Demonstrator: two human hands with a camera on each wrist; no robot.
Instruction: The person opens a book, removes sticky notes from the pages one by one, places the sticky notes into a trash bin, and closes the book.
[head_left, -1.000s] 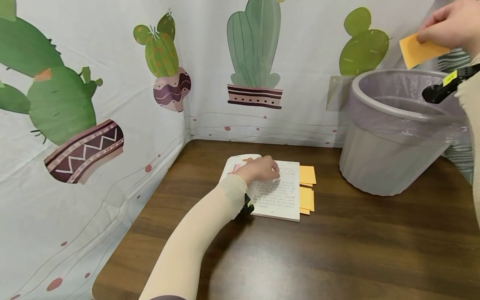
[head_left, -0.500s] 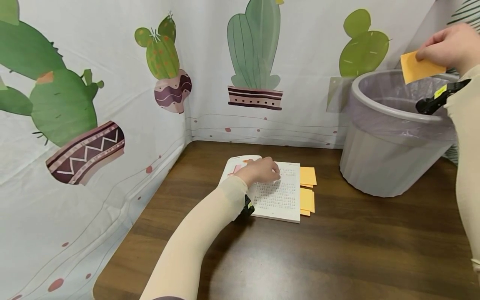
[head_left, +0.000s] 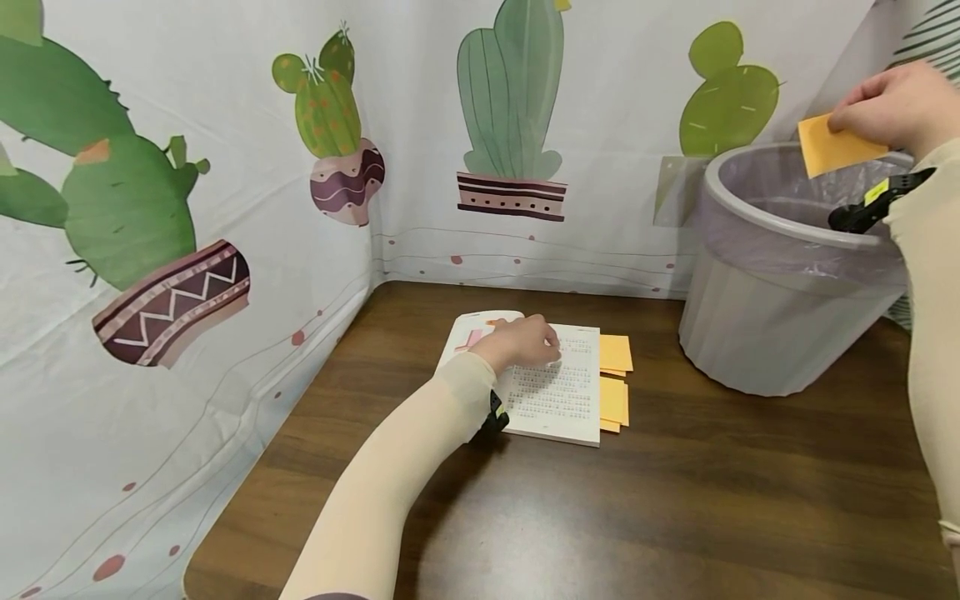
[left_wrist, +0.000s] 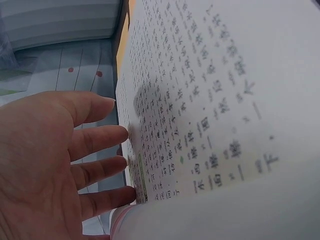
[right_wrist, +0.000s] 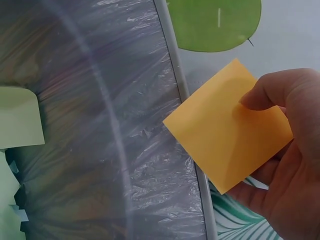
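1. Note, orange — pinched between thumb and fingers of the right hand, over the lined bin, near its rim.
2. Book — open on the brown surface; left hand upon it, fingers slightly apart, apparently touching a page.
3. Orange slips, jutting from its right edge.

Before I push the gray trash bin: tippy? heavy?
The gray trash bin is probably light for its size, since it looks plastic and hollow. It may tip if pushed high, as it narrows toward the bottom. Its crinkled bag liner looks thin, so likely floppy.
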